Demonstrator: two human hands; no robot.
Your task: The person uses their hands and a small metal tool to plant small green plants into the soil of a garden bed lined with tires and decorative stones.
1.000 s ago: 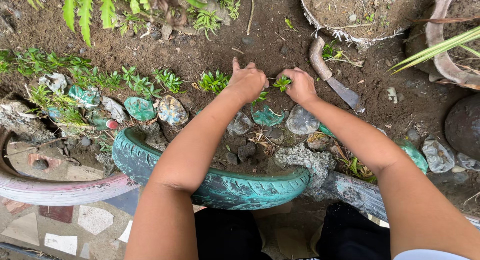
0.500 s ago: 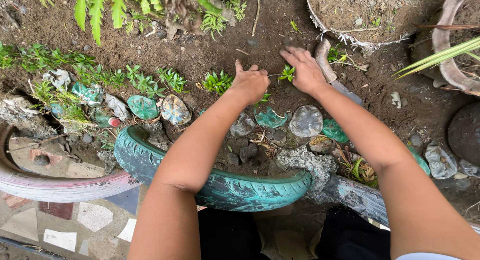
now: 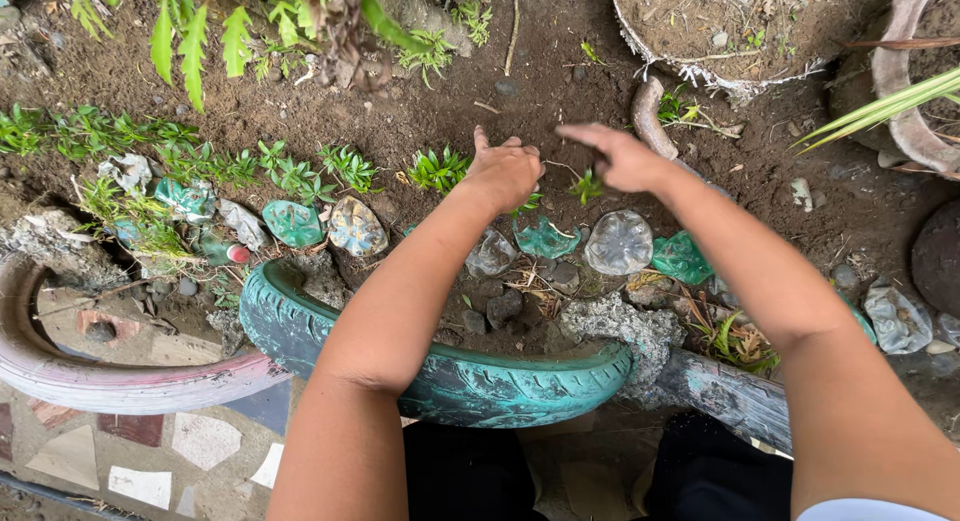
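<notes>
Lifted off the soil since half a second ago, the right hand [image 3: 622, 159] is held flat, fingers together, just above a small green seedling [image 3: 588, 187]. At nine o'clock of it, the left hand [image 3: 507, 171] is pressed loosely curled on dark soil [image 3: 560, 76]. Upturned clear and green plastic bottle bases [image 3: 619, 243] are lined at six o'clock.

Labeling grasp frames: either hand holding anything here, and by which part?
Left hand is fisted knuckles-up on the soil, contents hidden: cannot tell. Right hand hovers, blurred, over a small green seedling; no clear hold.
</notes>
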